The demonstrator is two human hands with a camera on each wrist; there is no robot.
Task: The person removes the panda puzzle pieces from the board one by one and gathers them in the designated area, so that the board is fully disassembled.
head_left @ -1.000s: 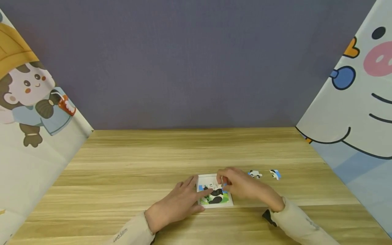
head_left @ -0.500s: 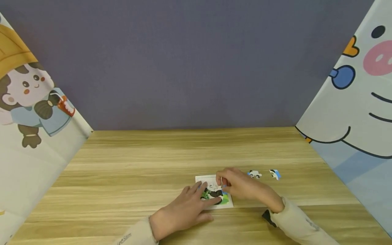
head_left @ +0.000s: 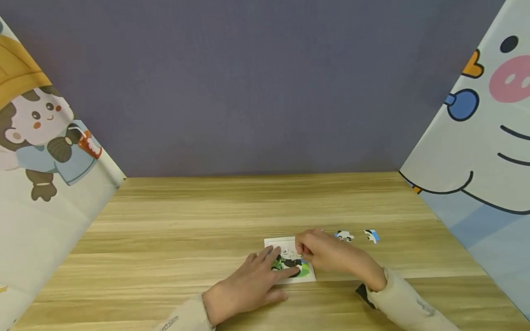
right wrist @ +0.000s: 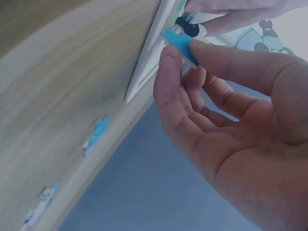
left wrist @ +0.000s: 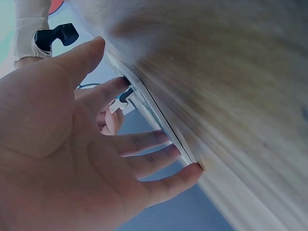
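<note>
A white puzzle tray [head_left: 281,239] with a partly assembled panda picture [head_left: 293,263] lies flat on the table. My left hand [head_left: 258,280] reaches over it from the left, fingers spread and fairly straight, with fingertips resting on the picture and covering its left part. At the tray's right side, my right hand [head_left: 337,255] pinches a blue jigsaw piece [right wrist: 180,44] between thumb and forefinger, close over the tray. That piece is mostly hidden by the fingers in the head view. Further right lie two loose jigsaw pieces, one with a panda face [head_left: 344,236] and one blue and white [head_left: 371,236].
The wooden table [head_left: 186,207] ends at a dark grey back panel [head_left: 265,92]. Cartoon-printed side panels stand at left [head_left: 62,207] and right [head_left: 488,161]. A small black object [head_left: 364,294] sits at the right sleeve's cuff.
My left hand has shifted right, from the tray's left edge onto the picture. The right hand has moved only slightly, staying at the tray's right side with the jigsaw piece.
</note>
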